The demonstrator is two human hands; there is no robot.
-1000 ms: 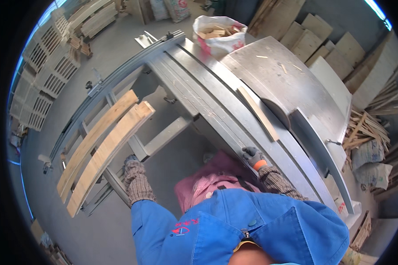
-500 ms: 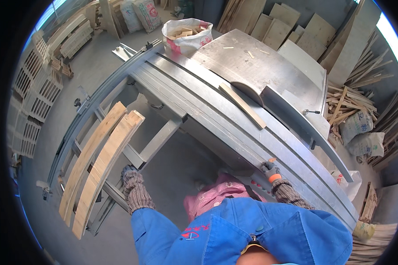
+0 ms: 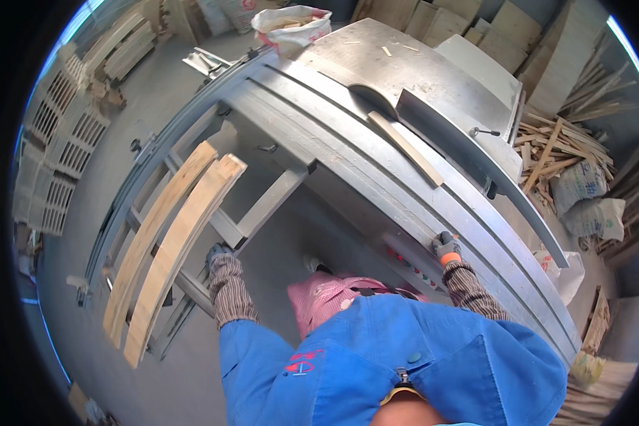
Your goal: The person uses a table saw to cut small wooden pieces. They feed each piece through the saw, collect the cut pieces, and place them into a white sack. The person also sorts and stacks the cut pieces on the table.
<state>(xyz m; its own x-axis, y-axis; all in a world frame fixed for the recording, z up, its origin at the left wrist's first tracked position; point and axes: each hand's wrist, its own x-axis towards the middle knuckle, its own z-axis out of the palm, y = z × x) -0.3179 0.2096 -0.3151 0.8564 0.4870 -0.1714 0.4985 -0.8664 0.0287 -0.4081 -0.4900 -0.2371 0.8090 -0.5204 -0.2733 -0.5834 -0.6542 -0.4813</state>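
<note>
My left hand (image 3: 220, 254), in a grey glove, is closed on the grey metal frame (image 3: 227, 231) beside the saw table; its fingers are partly hidden. Two long curved wooden boards (image 3: 188, 245) lie side by side across that frame, just left of this hand. My right hand (image 3: 446, 246), gloved with an orange cuff, has its fingers curled over the near edge of the grooved metal sliding table (image 3: 334, 131). A narrow wooden strip (image 3: 405, 149) rests on this table, near the round saw blade (image 3: 373, 98) and apart from both hands.
A dark curved-looking fence (image 3: 468, 149) stands right of the blade. Small offcuts (image 3: 386, 52) dot the far metal top. Behind stands a white sack of wood pieces (image 3: 291, 27). Stacked pallets (image 3: 53, 156) are at left; piled wood sticks (image 3: 564, 153) and full sacks (image 3: 579, 188) at right.
The sliding table, with frame, boards and strip, has moved right and nearer relative to the blade and fence. Both hands have travelled with it, and the whole view has shifted.
</note>
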